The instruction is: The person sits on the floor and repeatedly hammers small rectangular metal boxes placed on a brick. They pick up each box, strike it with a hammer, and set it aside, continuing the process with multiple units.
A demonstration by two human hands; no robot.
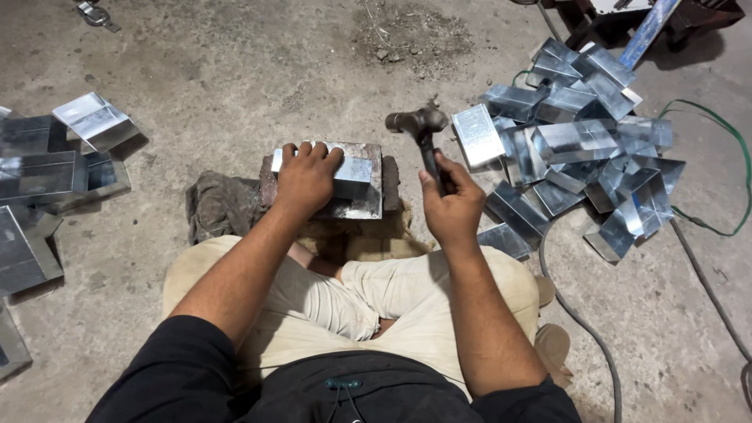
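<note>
I sit cross-legged on a concrete floor. My left hand [305, 176] presses down on a folded sheet-metal piece [354, 170] that lies on a rusty steel block [368, 200]. The block rests on a brick and a dark rag [221, 205]. My right hand [450, 205] grips the handle of a ball-peen hammer [417, 124], raised just right of the block, its head above the floor.
A heap of shiny folded sheet-metal pieces [583, 145] lies to my right. More such pieces [47, 168] are stacked at the left edge. A green cable [740, 168] and a grey cable [580, 321] run across the floor on the right.
</note>
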